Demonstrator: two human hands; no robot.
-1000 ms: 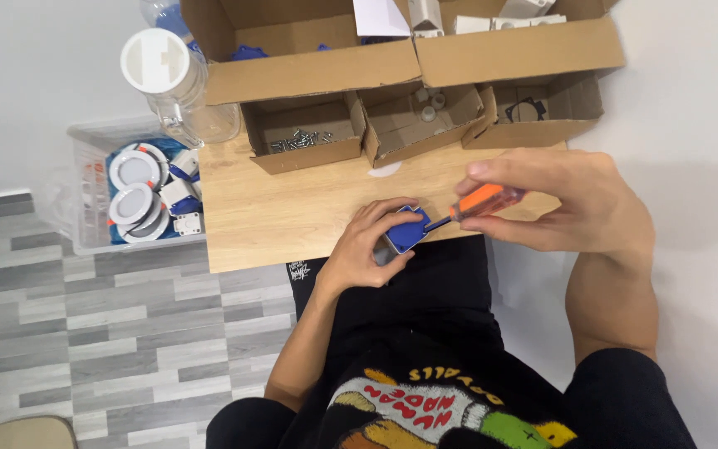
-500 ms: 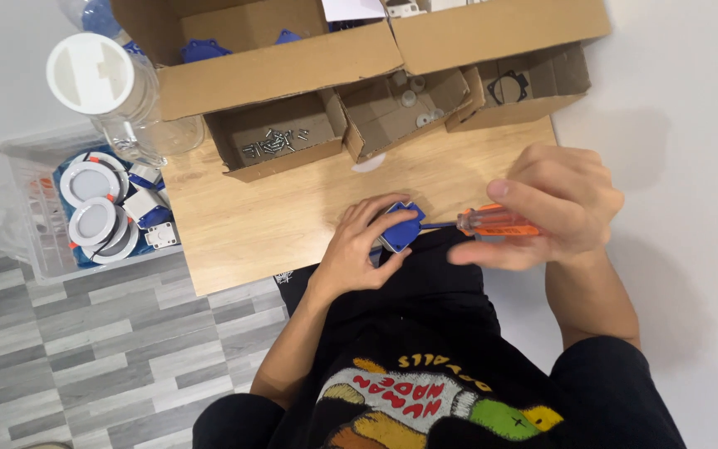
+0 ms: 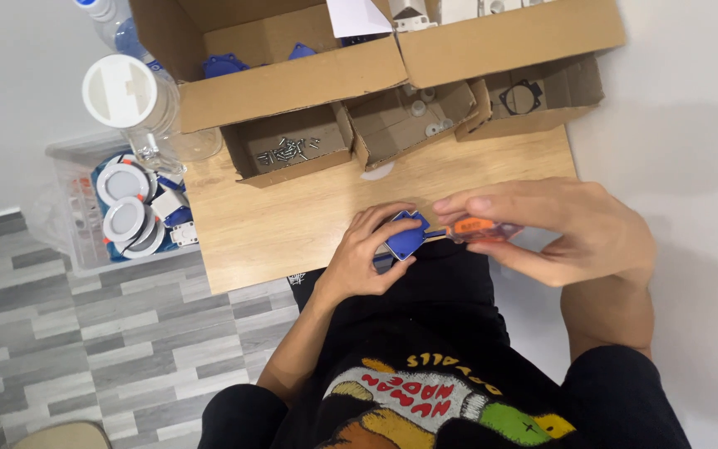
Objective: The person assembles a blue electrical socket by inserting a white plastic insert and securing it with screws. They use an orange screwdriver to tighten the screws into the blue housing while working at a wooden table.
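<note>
Head view looks straight down on a wooden table (image 3: 292, 224). Two large brown cartons (image 3: 292, 75) fill its far edge, flaps open, blue parts showing in the left one. Before them stand three small open boxes: the left box (image 3: 292, 150) holds loose screws, the middle box (image 3: 413, 120) small pale pieces, the right box (image 3: 542, 96) a black square gasket. A clear bin (image 3: 130, 208) of round white fittings sits left of the table, a white-lidded jar (image 3: 126, 93) above it. At the near edge, the left hand (image 3: 367, 258) is curled around a blue part (image 3: 406, 235), gripping it. The right hand (image 3: 558, 229) pinches an orange screwdriver (image 3: 479, 228), its tip meeting the part.
</note>
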